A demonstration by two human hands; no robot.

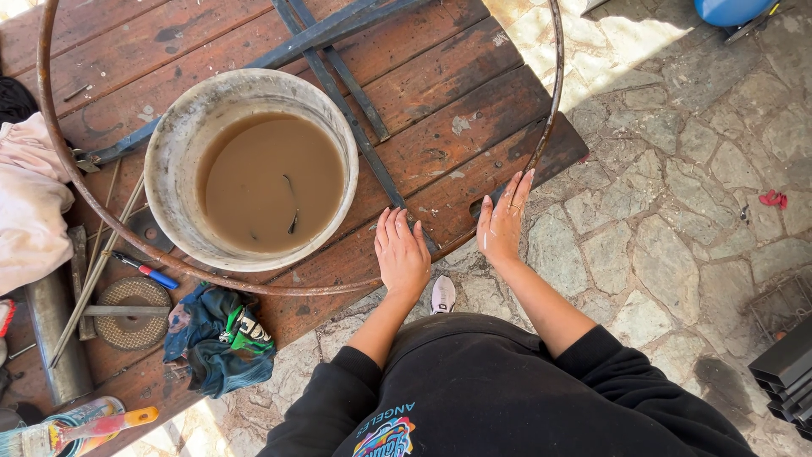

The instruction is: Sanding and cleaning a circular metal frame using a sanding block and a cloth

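Note:
My left hand (402,252) lies flat, palm down, on the edge of a worn red-brown wooden table (440,93), fingers together. My right hand (503,222) rests beside it at the table's corner, fingers spread, touching a large rusty metal ring (554,93) that loops around the tabletop. Neither hand grips anything. Inside the ring stands a grey bucket (173,161) filled with muddy brown water (271,182).
Dark metal bars (342,93) lie crossed on the table. At the left are a pale cloth (30,203), a round grinding disc (131,313), a blue-red marker (145,271), a crumpled blue rag (216,338) and a paintbrush (80,430). Stone paving (677,186) lies to the right.

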